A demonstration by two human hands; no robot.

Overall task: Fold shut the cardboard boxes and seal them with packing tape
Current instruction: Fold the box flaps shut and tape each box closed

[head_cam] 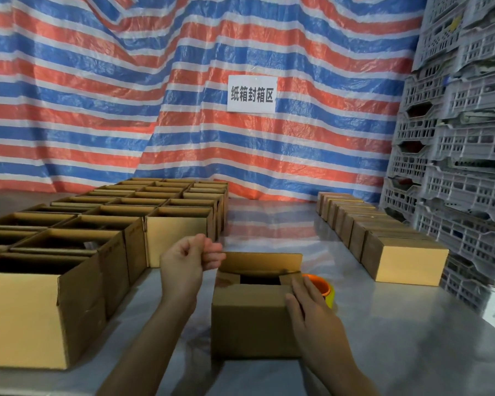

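At table (383,338) centre: small cardboard box (252,321), top half open, far flap upright. Right hand (312,312) flat, fingers extended, pressing box's right edge. Left hand (187,264) loosely curled, empty, beside far flap. Tape roll (325,290) behind box.

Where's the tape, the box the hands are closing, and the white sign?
tape (325,288), head view, on its orange rim showing behind the right hand
box (249,321), head view, on its front wall
sign (252,94), head view, on the middle of the white sheet
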